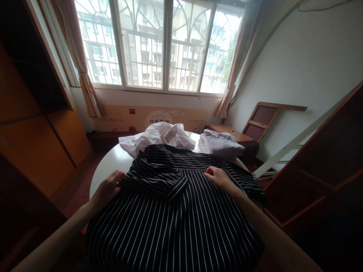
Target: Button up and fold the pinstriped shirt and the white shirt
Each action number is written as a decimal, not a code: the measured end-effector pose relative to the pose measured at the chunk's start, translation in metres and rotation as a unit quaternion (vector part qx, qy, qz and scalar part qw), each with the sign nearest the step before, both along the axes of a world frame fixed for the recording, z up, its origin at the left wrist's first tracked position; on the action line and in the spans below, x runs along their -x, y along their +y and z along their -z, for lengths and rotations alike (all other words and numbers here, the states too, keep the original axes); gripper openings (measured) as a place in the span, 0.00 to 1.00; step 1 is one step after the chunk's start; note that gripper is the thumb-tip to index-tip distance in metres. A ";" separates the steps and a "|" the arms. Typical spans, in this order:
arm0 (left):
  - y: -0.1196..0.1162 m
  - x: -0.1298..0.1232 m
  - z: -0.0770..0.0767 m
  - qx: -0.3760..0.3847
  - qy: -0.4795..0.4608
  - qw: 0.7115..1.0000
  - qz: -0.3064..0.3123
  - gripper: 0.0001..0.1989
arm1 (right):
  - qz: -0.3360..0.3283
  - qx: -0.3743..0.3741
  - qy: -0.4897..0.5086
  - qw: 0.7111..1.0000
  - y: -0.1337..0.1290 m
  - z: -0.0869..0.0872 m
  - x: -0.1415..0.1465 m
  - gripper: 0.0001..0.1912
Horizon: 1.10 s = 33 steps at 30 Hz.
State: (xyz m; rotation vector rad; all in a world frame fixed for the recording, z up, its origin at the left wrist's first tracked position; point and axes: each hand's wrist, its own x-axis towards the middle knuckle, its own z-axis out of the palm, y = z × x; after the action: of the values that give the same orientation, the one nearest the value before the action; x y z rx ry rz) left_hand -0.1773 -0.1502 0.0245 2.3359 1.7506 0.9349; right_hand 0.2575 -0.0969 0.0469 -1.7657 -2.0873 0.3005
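Note:
A black shirt with white stripes [184,219] lies back side up over the round table, its lower part hanging over the near edge. The left sleeve is folded inward across the back, its cuff near the middle. At the shirt's left edge, my left hand [109,185] is closed on the fabric, with the fingertips partly hidden. My right hand [219,178] is over the upper back, right of the folded cuff; its fingers are curled together and no cloth shows in them. The other sleeve [249,183] extends out to the right.
On the white round table [104,166], a crumpled white garment [159,136] lies behind the shirt. A stack of folded white clothes [219,142] sits at the back right. Beyond stand a wooden bench [229,132] and a barred window [167,49]. Orange cabinets [31,155] are at left.

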 end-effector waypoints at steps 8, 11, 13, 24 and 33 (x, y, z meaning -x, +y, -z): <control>-0.001 0.006 0.002 0.070 0.029 0.996 -0.048 0.03 | -0.352 -0.104 0.035 0.930 -0.033 -0.006 0.079 0.21; -0.001 0.005 0.001 0.079 0.044 0.993 -0.080 0.03 | -0.386 -0.153 0.020 0.909 -0.037 -0.003 0.097 0.14; 0.000 0.006 0.000 0.081 0.053 0.991 -0.096 0.03 | -0.374 -0.173 0.056 0.909 -0.038 -0.006 0.103 0.14; 0.006 0.017 0.002 0.031 -0.007 0.997 0.067 0.13 | -0.302 0.018 0.197 0.932 -0.048 -0.031 0.095 0.13; 0.057 -0.013 -0.055 -0.029 0.012 0.989 0.147 0.25 | -0.149 0.130 0.090 0.976 -0.022 -0.003 0.100 0.17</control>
State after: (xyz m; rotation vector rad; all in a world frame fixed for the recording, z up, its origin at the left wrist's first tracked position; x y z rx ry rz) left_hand -0.1643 -0.0931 0.0798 2.5574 1.3496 0.9214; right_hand 0.1578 -0.1191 0.0499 -1.4844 -2.2571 0.8207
